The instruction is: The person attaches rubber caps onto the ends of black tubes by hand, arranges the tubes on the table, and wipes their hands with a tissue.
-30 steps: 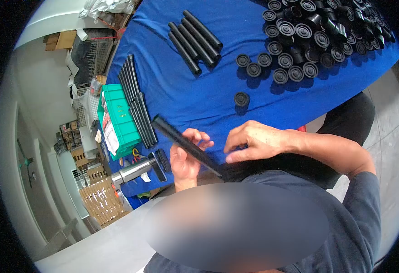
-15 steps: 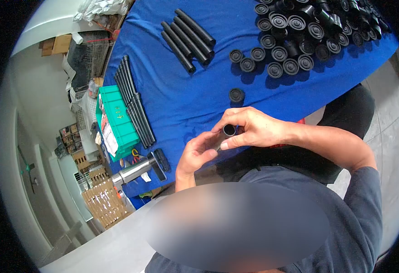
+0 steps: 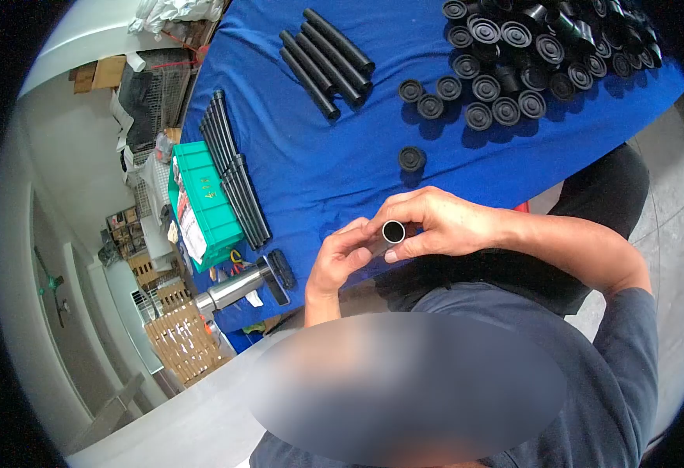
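A dark tube (image 3: pixel 389 236) with a round open end is held between my two hands, its opening turned up toward me. My right hand (image 3: pixel 435 222) grips it near the open end, thumb below and fingers curled over the top. Around the tube's side, my left hand (image 3: pixel 342 259) has its fingers and thumb closed; the tube's far end is hidden. A single black rubber-like end cap (image 3: pixel 411 159) sits on the blue cloth just beyond my right hand.
Many ringed black caps (image 3: pixel 506 111) crowd the far right of the blue cloth (image 3: pixel 279 171). Several black tubes (image 3: pixel 328 66) lie at the back, with thinner tubes (image 3: pixel 236 183) beside a green bin (image 3: pixel 211 204). A metal cylindrical tool (image 3: pixel 236 290) lies near the left edge.
The tube's open end has tipped more toward me, showing its full round rim. My left fingers have closed in around the tube. The view has shifted slightly.
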Tool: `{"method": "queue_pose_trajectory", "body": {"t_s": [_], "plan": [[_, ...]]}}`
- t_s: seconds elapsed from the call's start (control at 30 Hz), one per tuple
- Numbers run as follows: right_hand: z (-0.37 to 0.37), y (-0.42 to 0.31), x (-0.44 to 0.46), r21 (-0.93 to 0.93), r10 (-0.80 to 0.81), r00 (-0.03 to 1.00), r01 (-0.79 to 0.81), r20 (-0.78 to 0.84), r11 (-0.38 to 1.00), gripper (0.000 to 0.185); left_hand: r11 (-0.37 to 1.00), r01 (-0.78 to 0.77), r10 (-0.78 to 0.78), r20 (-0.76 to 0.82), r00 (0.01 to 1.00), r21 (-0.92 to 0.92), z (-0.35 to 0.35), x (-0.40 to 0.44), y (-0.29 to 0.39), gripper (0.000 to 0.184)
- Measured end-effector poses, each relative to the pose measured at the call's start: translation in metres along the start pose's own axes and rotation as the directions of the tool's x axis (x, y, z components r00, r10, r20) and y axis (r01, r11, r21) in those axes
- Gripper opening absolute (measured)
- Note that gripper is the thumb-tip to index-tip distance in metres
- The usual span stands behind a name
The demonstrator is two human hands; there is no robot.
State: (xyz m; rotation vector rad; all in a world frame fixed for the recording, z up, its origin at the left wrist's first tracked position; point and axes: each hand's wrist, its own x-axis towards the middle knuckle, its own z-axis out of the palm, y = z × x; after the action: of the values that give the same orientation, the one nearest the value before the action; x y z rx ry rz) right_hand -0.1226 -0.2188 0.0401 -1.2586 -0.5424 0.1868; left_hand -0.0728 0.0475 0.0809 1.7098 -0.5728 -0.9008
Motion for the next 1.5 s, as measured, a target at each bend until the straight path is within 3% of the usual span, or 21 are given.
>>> {"method": "queue_pose_trajectory", "body": {"t_s": [0.03, 0.13, 0.33, 0.43, 0.47, 0.5, 0.57, 0.6, 0.63, 0.7, 0.8, 0.9, 0.93, 0.97, 1.03, 1.07, 1.17, 1.27, 1.37, 1.47, 1.5], "plan": [[0.0, 0.002, 0.0, -0.012, -0.018, 1.0, 0.017, -0.02, 1.0, 0.038, 0.997, -0.007, 0.005, 0.015, 1.0, 0.08, -0.002, 0.0, -0.002, 0.046], [0.0, 0.005, -0.001, -0.071, -0.01, 1.0, 0.009, -0.023, 0.997, 0.043, 0.984, 0.162, -0.167, -0.068, 0.984, -0.078, -0.001, -0.01, -0.01, 0.048], [-0.005, -0.009, -0.003, -0.292, 0.039, 0.999, -0.046, -0.03, 0.955, 0.04, 0.978, 0.182, -0.188, -0.05, 0.981, -0.097, 0.003, -0.003, -0.008, 0.038], [-0.004, -0.004, -0.004, -0.393, -0.049, 0.994, 0.007, -0.096, 0.919, 0.037, 0.99, 0.13, -0.113, -0.243, 0.963, 0.057, 0.016, 0.002, 0.0, 0.03], [-0.003, 0.0, -0.005, -0.427, -0.098, 0.987, 0.035, -0.126, 0.904, 0.035, 0.925, 0.005, 0.147, -0.372, 0.917, 0.379, 0.021, 0.008, 0.005, 0.022], [-0.001, 0.0, -0.006, -0.46, -0.12, 0.981, 0.036, -0.155, 0.887, 0.034, 0.897, -0.036, 0.254, -0.448, 0.857, 0.44, 0.024, 0.005, 0.009, 0.01], [0.002, -0.002, -0.006, -0.524, -0.166, 0.966, 0.039, -0.197, 0.851, 0.032, 0.98, -0.178, 0.199, -0.368, 0.908, 0.09, 0.021, -0.011, 0.008, 0.021], [0.0, -0.004, -0.006, -0.561, -0.114, 0.976, -0.012, -0.188, 0.828, 0.034, 0.993, -0.09, 0.06, -0.314, 0.947, -0.08, 0.034, -0.011, 0.014, 0.035], [-0.001, -0.004, -0.005, -0.546, -0.139, 0.969, 0.005, -0.204, 0.838, 0.035, 0.947, 0.085, -0.132, -0.133, 0.982, -0.308, 0.036, -0.013, 0.009, 0.038], [-0.001, 0.0, -0.003, -0.52, -0.192, 0.951, 0.041, -0.24, 0.853, 0.036, 0.741, 0.199, -0.276, -0.021, 0.961, -0.642, 0.059, 0.001, 0.006, 0.041], [0.0, -0.002, -0.002, -0.462, -0.156, 0.976, 0.069, -0.151, 0.884, 0.044, 0.525, -0.06, -0.183, -0.182, 0.966, -0.849, 0.076, 0.017, -0.003, 0.048], [-0.006, -0.007, 0.003, -0.556, -0.215, 0.971, 0.122, -0.105, 0.822, 0.061, 0.498, -0.259, -0.057, -0.33, 0.942, -0.828, 0.069, 0.028, -0.015, 0.045], [-0.008, -0.012, 0.005, -0.601, -0.246, 0.964, 0.139, -0.099, 0.787, 0.066, 0.383, -0.296, -0.035, -0.334, 0.942, -0.875, 0.057, 0.029, -0.018, 0.037], [-0.015, -0.025, 0.005, -0.752, -0.203, 0.976, 0.073, -0.082, 0.655, 0.073, 0.386, -0.349, -0.01, -0.383, 0.924, -0.854, 0.047, 0.029, -0.017, 0.032], [-0.025, -0.026, 0.014, -0.922, -0.218, 0.973, 0.017, -0.074, 0.386, 0.07, 0.473, -0.422, -0.02, -0.488, 0.872, -0.774, 0.027, 0.027, -0.026, 0.028], [-0.027, -0.02, 0.018, -0.952, -0.152, 0.981, -0.067, -0.116, 0.299, 0.068, 0.488, -0.454, -0.002, -0.521, 0.853, -0.745, 0.021, 0.029, -0.029, 0.026], [-0.032, 0.008, 0.015, -0.972, -0.068, 0.992, -0.09, -0.107, 0.216, 0.045, 0.541, -0.45, 0.012, -0.529, 0.849, -0.71, 0.015, 0.041, -0.035, 0.027], [-0.03, 0.003, 0.014, -0.963, -0.014, 0.993, -0.11, -0.117, 0.247, 0.034, 0.503, -0.449, 0.024, -0.507, 0.862, -0.738, 0.019, 0.058, -0.041, 0.027], [-0.036, 0.009, 0.013, -0.886, -0.131, 0.975, -0.102, -0.179, 0.452, 0.029, 0.489, -0.458, 0.051, -0.5, 0.865, -0.742, 0.025, 0.073, -0.044, 0.028], [-0.037, 0.0, 0.015, -0.676, -0.083, 0.95, -0.151, -0.301, 0.721, 0.033, 0.504, -0.462, 0.087, -0.489, 0.868, -0.73, 0.025, 0.085, -0.053, 0.031], [-0.037, 0.004, 0.015, -0.502, 0.028, 0.938, -0.21, -0.346, 0.839, 0.036, 0.492, -0.472, 0.104, -0.489, 0.866, -0.732, 0.027, 0.087, -0.055, 0.031]]}}
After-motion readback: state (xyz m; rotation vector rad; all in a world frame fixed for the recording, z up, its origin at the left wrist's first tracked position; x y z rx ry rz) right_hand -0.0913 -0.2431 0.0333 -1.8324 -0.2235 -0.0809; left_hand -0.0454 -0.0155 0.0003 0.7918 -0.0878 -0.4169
